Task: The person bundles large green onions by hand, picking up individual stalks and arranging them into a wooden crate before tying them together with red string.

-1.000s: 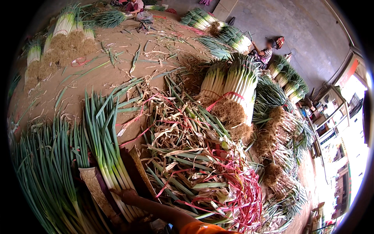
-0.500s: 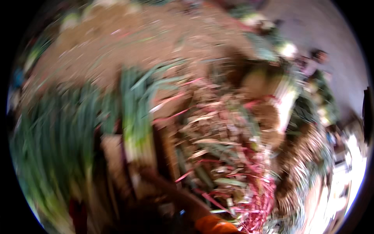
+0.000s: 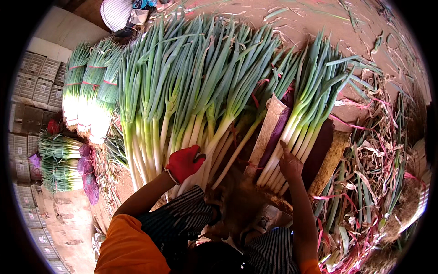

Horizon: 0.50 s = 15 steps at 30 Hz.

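Observation:
My left hand (image 3: 183,164), in a red glove, is over the lower white stalks of a wide row of long green onions (image 3: 196,86). Its thumb and curved fingers are apart, with nothing visible between them. My bare right hand (image 3: 291,165) rests by a smaller bunch of green onions (image 3: 292,141), index finger stretched along the stalks and the other fingers partly hidden. That bunch lies in a wooden cradle (image 3: 329,160) with a dark purple lining, its leaves pointing away from me.
Tied onion bundles (image 3: 84,91) stand at the left, with smaller bundles (image 3: 61,160) and a purple mesh bag (image 3: 90,182) below them. Grey crates (image 3: 34,118) are stacked at the far left. Dry leaves and pink ties (image 3: 356,196) are heaped at the right. A person (image 3: 119,16) is at the top left.
The view has swung left from a blurred picture, bringing the tied bundles and crates into sight. My gloved left hand now shows over the onion row; my right hand stays by the cradle.

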Available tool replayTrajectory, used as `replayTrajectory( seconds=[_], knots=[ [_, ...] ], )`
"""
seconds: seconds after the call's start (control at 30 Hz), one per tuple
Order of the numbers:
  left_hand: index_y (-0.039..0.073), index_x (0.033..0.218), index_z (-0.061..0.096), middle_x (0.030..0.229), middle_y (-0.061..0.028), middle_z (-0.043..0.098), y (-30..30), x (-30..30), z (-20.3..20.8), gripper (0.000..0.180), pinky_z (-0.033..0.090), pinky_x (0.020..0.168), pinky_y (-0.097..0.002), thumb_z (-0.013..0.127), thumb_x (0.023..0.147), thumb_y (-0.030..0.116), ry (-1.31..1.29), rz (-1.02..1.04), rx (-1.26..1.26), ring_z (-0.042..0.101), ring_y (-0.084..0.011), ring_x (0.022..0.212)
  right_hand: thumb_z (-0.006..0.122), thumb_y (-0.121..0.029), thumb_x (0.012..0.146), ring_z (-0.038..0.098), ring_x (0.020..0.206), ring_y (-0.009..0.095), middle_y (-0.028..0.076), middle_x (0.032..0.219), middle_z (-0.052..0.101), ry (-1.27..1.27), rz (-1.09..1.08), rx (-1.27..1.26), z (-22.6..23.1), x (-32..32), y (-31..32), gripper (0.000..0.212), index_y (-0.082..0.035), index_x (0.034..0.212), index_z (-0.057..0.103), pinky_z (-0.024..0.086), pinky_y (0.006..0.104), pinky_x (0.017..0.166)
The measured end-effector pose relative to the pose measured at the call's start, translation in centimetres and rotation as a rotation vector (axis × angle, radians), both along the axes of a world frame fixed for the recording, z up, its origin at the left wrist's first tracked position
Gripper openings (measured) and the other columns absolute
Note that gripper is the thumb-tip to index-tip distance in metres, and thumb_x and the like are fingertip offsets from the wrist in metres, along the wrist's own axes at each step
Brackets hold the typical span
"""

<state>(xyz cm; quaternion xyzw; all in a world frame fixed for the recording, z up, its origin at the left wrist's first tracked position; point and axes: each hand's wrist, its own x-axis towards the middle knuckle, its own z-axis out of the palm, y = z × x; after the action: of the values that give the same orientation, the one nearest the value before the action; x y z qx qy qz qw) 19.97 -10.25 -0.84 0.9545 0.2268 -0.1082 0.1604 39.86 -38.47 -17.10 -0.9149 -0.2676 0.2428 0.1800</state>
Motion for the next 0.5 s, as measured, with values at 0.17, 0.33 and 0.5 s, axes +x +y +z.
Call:
replayTrajectory(
  seconds=[0.17, 0.33, 0.5],
  knots=[
    [0.006, 0.081, 0.051, 0.069, -0.0140, 0.057, -1.0, 1.1, -1.5, 0.035, 0.046, 0.060, -0.0420, 0.063, 0.077, 0.038, 0.124, -0.109, 0.199, 0.059, -0.0343, 0.070, 0.047, -0.009, 0.081, 0.062, 0.081, 0.030, 0.011, 0.086, 0.062, 0.034, -0.025, -0.002, -0.4, 0.1, 0.0, 0.071, -0.043, 0.139, 0.023, 0.048, 0.0424, 0.076],
    [0.005, 0.075, 0.051, 0.068, -0.0146, 0.054, 0.2, 2.5, 0.7, 0.033, 0.044, 0.058, -0.0408, 0.064, 0.076, 0.035, 0.035, -0.105, 0.033, 0.057, -0.0331, 0.066, 0.046, -0.009, 0.082, 0.062, 0.082, 0.029, 0.012, 0.088, 0.063, 0.048, -0.028, 0.005, -0.2, 0.1, 0.3, 0.070, -0.042, 0.139, 0.024, 0.048, 0.0426, 0.075],
    [0.002, 0.084, 0.055, 0.066, -0.0070, 0.054, -0.6, 5.5, 5.6, 0.019, 0.044, 0.055, -0.0294, 0.063, 0.081, 0.019, -0.228, 0.153, -0.512, 0.055, -0.0176, 0.056, 0.045, -0.013, 0.086, 0.063, 0.075, 0.029, 0.011, 0.083, 0.063, -0.006, -0.034, 0.038, -1.2, -0.1, 0.3, 0.064, -0.041, 0.140, 0.025, 0.049, 0.0430, 0.070]
  ],
)
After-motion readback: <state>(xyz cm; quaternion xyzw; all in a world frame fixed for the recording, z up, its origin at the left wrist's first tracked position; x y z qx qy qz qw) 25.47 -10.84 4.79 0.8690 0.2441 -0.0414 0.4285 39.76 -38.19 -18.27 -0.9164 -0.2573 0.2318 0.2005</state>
